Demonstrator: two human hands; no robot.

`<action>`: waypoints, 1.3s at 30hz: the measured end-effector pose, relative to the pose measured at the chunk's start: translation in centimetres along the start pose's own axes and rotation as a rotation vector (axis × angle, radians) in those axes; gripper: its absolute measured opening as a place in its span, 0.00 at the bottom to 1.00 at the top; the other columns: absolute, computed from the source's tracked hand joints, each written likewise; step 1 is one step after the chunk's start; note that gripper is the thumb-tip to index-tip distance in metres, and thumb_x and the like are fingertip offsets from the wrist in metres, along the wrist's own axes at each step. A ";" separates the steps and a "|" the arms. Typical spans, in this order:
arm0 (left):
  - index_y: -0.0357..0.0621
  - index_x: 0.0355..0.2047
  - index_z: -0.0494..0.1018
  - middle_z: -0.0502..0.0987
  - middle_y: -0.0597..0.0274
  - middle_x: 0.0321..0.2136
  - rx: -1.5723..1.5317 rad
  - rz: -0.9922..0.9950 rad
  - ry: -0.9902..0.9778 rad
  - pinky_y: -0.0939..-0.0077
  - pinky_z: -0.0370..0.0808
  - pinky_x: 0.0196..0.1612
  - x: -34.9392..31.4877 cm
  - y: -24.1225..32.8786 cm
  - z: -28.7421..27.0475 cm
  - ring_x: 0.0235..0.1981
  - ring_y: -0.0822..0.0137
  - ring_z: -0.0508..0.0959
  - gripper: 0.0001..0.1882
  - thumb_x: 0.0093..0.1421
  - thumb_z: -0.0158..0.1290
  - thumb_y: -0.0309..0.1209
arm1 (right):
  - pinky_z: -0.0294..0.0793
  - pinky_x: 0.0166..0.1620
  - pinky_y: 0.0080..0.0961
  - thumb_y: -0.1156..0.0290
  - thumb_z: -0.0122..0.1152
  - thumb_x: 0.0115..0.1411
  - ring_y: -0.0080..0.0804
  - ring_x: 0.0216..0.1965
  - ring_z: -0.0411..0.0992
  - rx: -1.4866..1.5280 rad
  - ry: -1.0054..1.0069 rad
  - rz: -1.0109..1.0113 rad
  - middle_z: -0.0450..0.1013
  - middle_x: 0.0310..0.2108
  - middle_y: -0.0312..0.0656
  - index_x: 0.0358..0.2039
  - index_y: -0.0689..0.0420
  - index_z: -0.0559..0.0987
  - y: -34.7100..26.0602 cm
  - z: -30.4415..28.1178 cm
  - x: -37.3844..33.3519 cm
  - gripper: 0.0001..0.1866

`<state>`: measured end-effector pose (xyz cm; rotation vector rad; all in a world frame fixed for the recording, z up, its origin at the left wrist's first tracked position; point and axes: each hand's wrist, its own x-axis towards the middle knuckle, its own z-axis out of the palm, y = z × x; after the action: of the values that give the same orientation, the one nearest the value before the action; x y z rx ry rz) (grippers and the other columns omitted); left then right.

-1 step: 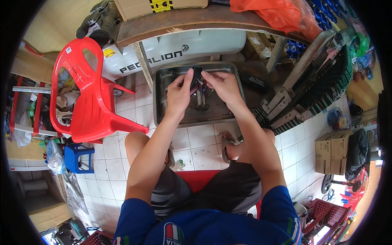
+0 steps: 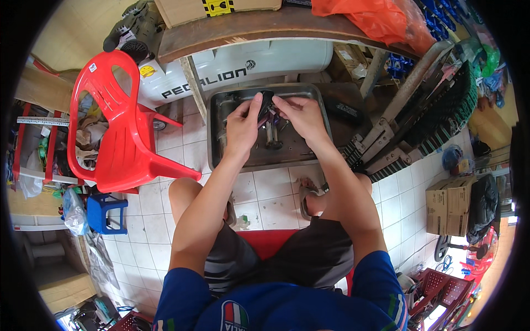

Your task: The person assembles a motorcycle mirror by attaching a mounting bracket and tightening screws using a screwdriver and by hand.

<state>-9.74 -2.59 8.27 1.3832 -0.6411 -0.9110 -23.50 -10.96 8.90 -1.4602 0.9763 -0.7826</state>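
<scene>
My left hand (image 2: 243,124) is closed around a dark, rounded part (image 2: 265,101) with a purple-tinted piece below it; its exact kind cannot be made out. From the other side, the fingers of my right hand (image 2: 300,114) pinch at the same part, and what lies between their tips is hidden. Both hands are over a dark metal tray (image 2: 287,161) with a raised rim. Inside the tray, under my hands, lies a metal cylindrical piece (image 2: 272,135). Further metal pieces (image 2: 225,105) rest along the tray's left side.
Left of the tray stands a red plastic chair (image 2: 118,138), with a small blue stool (image 2: 106,214) behind it. A white tank (image 2: 221,71) lies beyond, under a wooden bench (image 2: 254,28). A metal-framed folded item (image 2: 395,129) leans close on the right. Cardboard boxes (image 2: 448,207) sit farther right.
</scene>
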 end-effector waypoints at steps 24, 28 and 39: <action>0.33 0.43 0.79 0.80 0.63 0.34 -0.099 -0.015 -0.019 0.82 0.74 0.39 0.1 -0.5 0.2 0.34 0.79 0.74 0.24 0.65 0.56 0.46 | 0.78 0.43 0.22 0.76 0.69 0.55 0.26 0.37 0.79 -0.017 -0.056 -0.252 0.81 0.34 0.44 0.38 0.66 0.83 0.6 -0.3 0.1 0.11; 0.33 0.43 0.79 0.80 0.64 0.34 -0.139 -0.023 -0.022 0.82 0.74 0.39 0.0 -0.3 0.3 0.35 0.79 0.74 0.24 0.66 0.56 0.46 | 0.77 0.43 0.21 0.72 0.70 0.56 0.25 0.37 0.79 0.140 -0.041 -0.155 0.81 0.34 0.45 0.38 0.67 0.83 0.6 -0.1 0.1 0.13; 0.34 0.44 0.79 0.79 0.64 0.35 -0.129 -0.032 0.000 0.79 0.77 0.43 -0.4 0.6 0.4 0.36 0.77 0.76 0.23 0.66 0.55 0.46 | 0.77 0.39 0.21 0.67 0.70 0.57 0.25 0.34 0.79 -0.031 0.025 -0.141 0.82 0.32 0.45 0.37 0.68 0.84 0.5 0.2 -0.1 0.15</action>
<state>-10.20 -2.48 9.00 1.2809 -0.5517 -0.9610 -23.41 -10.73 8.36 -1.5621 0.9145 -0.8928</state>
